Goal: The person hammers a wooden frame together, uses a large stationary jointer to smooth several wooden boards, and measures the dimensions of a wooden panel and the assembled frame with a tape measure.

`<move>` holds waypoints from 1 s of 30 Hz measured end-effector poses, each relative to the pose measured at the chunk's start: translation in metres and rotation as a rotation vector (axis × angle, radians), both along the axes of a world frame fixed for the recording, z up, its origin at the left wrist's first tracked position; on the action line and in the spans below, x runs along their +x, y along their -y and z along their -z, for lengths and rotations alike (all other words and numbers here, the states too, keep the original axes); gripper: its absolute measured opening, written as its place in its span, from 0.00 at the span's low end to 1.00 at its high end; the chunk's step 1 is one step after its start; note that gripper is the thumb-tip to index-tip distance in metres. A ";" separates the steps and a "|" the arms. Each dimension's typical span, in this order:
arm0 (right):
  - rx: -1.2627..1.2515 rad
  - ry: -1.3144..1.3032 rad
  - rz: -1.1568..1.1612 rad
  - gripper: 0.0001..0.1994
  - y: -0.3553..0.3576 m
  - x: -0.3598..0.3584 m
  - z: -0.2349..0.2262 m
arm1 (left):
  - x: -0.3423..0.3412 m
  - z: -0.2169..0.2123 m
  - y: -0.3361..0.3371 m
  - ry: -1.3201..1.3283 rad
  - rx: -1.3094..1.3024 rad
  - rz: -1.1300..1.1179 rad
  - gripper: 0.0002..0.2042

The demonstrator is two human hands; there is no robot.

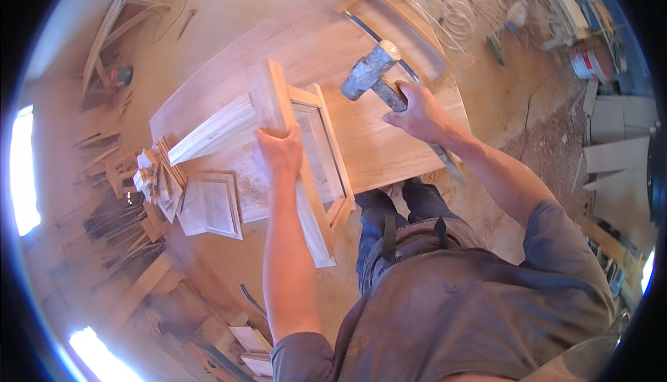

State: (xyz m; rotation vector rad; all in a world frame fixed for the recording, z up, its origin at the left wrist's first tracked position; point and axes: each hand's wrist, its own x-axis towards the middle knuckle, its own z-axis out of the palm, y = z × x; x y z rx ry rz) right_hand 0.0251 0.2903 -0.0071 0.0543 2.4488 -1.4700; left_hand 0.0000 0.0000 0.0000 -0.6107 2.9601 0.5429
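My right hand (421,115) is wrapped round the handle of a heavy steel-headed hammer (368,72), close below its head. The head hangs over the wooden worktable (379,149), and the handle runs back past my wrist. My left hand (279,152) grips a long pale wooden board (272,100) about its middle, fingers partly hidden behind it. This board lies along the left side of a rectangular wooden frame (332,149), which rests tilted near the table's front edge. The hammer and the frame are apart.
Flat wooden panels (215,205) and a stack of thin wood pieces (163,173) lie at the table's left. Another wooden frame (406,27) sits at the far right corner. Coiled hose (455,17), a green power tool (495,45) and a white bucket (589,66) are on the floor beyond.
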 end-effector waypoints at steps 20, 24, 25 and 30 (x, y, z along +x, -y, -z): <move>0.564 -0.329 -0.791 0.17 0.127 -0.154 -0.112 | -0.009 -0.031 -0.011 0.165 -0.021 -0.133 0.29; 0.498 -0.334 -0.790 0.21 0.131 -0.148 -0.116 | -0.006 -0.030 -0.012 0.141 -0.021 -0.154 0.29; 0.564 -0.337 -0.797 0.21 0.130 -0.148 -0.103 | -0.007 -0.031 -0.013 0.149 -0.003 -0.147 0.29; 0.630 -0.371 -0.823 0.21 0.134 -0.150 -0.101 | -0.011 -0.038 -0.009 0.200 0.024 -0.136 0.28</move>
